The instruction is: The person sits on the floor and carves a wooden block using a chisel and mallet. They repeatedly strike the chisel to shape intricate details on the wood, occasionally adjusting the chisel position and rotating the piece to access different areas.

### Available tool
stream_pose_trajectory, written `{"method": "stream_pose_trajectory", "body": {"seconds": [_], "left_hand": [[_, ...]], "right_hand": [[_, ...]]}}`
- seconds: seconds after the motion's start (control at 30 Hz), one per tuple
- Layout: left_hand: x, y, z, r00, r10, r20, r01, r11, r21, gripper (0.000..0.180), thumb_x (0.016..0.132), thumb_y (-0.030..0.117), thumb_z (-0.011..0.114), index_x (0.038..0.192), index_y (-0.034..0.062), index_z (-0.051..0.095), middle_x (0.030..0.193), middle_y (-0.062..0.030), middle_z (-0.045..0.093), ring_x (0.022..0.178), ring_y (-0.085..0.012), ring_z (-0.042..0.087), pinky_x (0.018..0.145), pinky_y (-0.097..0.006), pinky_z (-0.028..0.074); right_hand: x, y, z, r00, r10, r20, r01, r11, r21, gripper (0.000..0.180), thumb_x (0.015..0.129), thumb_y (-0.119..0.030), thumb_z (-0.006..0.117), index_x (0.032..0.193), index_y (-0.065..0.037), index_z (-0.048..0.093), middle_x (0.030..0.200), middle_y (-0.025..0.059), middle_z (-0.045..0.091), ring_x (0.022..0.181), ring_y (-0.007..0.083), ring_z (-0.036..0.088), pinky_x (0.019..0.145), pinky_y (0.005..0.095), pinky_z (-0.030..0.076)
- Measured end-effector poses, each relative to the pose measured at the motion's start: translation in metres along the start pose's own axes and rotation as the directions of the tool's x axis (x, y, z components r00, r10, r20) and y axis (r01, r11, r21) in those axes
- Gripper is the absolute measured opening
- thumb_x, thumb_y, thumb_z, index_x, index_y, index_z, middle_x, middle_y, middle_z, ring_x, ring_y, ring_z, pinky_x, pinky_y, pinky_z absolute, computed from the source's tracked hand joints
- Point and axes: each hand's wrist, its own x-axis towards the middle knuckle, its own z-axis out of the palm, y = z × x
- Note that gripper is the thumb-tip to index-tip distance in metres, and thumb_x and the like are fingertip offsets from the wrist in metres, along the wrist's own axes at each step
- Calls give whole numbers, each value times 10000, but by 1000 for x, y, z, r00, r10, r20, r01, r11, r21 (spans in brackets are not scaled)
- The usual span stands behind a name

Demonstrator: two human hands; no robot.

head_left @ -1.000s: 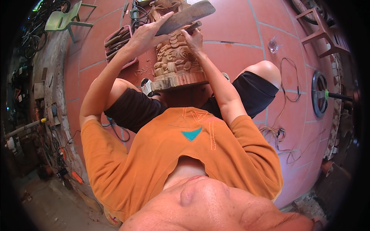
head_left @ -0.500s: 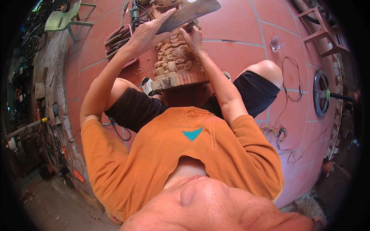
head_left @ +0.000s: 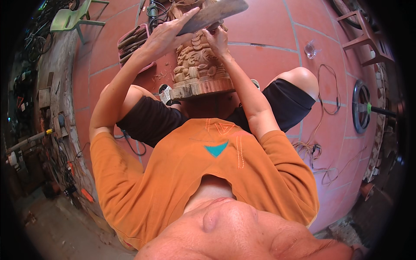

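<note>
Both arms reach forward, elbows bent. The left hand [head_left: 167, 37] has its grip clamped on one flat wooden mallet [head_left: 214, 13], raised over one carved wooden sculpture [head_left: 197, 65] between the knees. The right hand [head_left: 216, 40] rests on the carving; its grip cannot be told. Red tiled floor [head_left: 268, 30], one green chair [head_left: 71, 19].

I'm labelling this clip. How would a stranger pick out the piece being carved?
Start at the red tiled floor, then the seated person's knees. Between them stands the wooden carving on a thick slab base, under both hands. Unlike the loose tools in the pink tray, it is upright and covered in deep relief.
</note>
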Motion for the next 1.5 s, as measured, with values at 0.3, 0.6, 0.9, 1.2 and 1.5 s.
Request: {"method": "stream_pose_trajectory", "body": {"seconds": [0.3,0.6,0.9,1.2,1.5], "left_hand": [[-1,-8,-4,971,-179,157,152,974,168,787,918,281,689,1603,263,300,1128,-271,676,1024,-438,666,921,-510,503],[-8,-11,-10,986,-140,94,128,984,121,804,904,269,718,1597,250,311,1194,-277,670,1050,-446,660,943,-495,500],[-10,-7,-12,999,-49,13,48,998,41,804,911,266,722,1598,259,305,1235,-254,665,1075,-435,664,931,-482,515],[-12,-6,-10,1000,-29,10,29,998,50,790,919,269,712,1597,258,309,1240,-246,664,1095,-426,657,935,-481,513],[-8,-3,-2,968,-179,176,156,978,136,808,914,281,707,1604,262,287,1238,-256,658,1086,-426,657,942,-486,506]], "right_hand": [[-10,11,-5,980,195,46,-201,951,233,198,911,-112,742,1040,26,682,898,104,735,776,152,724,670,278,579],[-12,10,-6,961,273,41,-264,867,422,209,868,-135,759,987,25,696,805,91,747,701,159,741,649,286,582],[-6,17,-7,988,124,96,-139,974,179,164,886,-121,754,987,1,712,860,89,737,762,148,725,692,283,586],[3,-12,-13,985,-27,168,12,996,87,202,870,-186,785,969,-20,726,849,108,750,780,183,732,718,332,573],[3,-24,-16,976,-70,204,101,984,-145,220,854,-165,783,985,-2,712,875,159,743,797,280,747,729,386,579]]}}
